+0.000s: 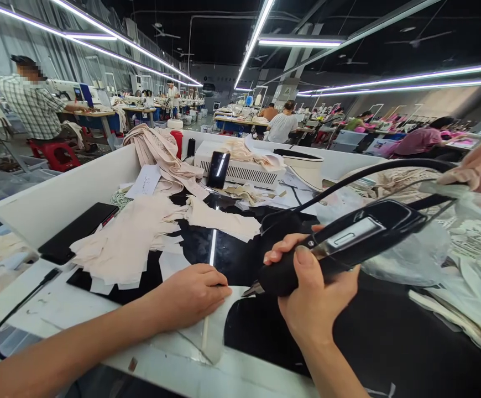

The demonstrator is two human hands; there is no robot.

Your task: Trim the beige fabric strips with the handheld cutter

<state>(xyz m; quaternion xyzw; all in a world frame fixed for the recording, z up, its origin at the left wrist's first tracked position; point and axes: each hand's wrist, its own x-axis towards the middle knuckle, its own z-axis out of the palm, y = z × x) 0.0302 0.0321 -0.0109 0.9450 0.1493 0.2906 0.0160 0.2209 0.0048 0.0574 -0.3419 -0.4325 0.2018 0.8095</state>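
Observation:
My right hand (pixel 315 287) is wrapped round a black handheld electric cutter (pixel 348 237) with a silver panel, a tapered metal tip and a thick black cable. Its tip points left, at the edge of a pale thin piece (pixel 226 309) on the table. My left hand (pixel 194 296) lies palm down on that piece, fingers together and bent against it; the thumb is mostly hidden. Just beyond it, a pile of cream fabric pieces (pixel 120 237) and a longer cream strip (pixel 224 218) rest on the glossy black sheet (pixel 199 249).
A phone (pixel 218 169) leans on a white vented box (pixel 240 171). A black flat case (pixel 78 232) lies at left beside the white side panel (pixel 70 199). Another person's hand (pixel 472 166) is by the cable at upper right. Clear plastic bags (pixel 406 254) and lace lie at right.

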